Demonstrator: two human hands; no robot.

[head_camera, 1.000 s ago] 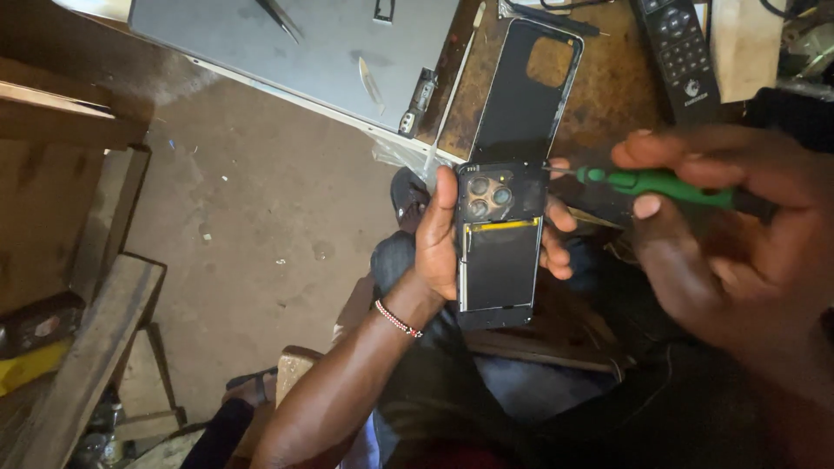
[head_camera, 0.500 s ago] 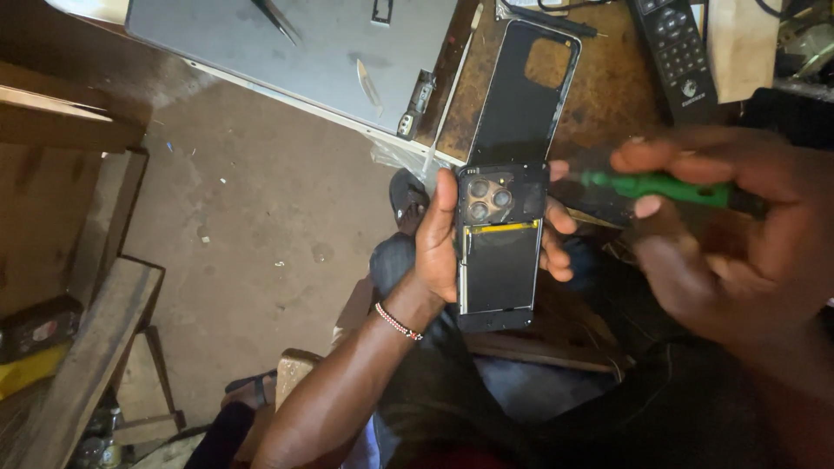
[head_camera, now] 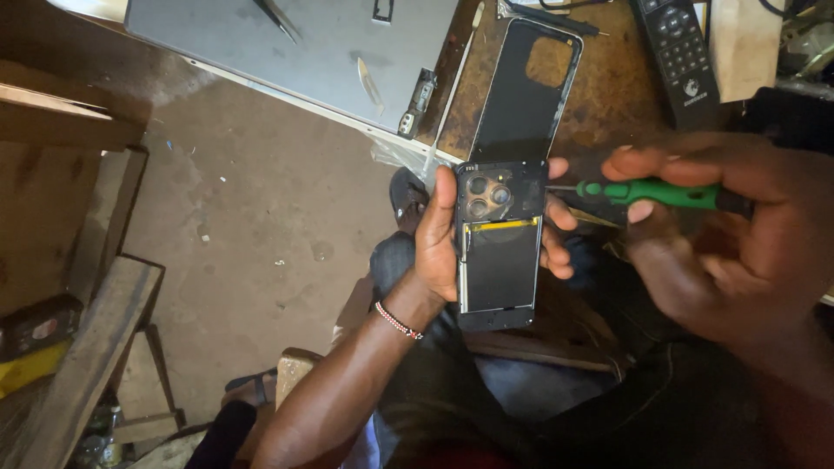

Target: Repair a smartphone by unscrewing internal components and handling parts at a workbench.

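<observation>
In the middle of the frame, the left hand wraps around an open phone, back side up. At the right, the right hand grips a green screwdriver, its tip touching the phone's upper right edge.

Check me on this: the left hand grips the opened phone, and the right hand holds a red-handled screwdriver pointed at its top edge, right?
Not quite. The head view shows the screwdriver has a green handle, not red. The rest stands: the left hand grips the opened phone, and the right hand holds the tool pointed at its top edge.
</observation>
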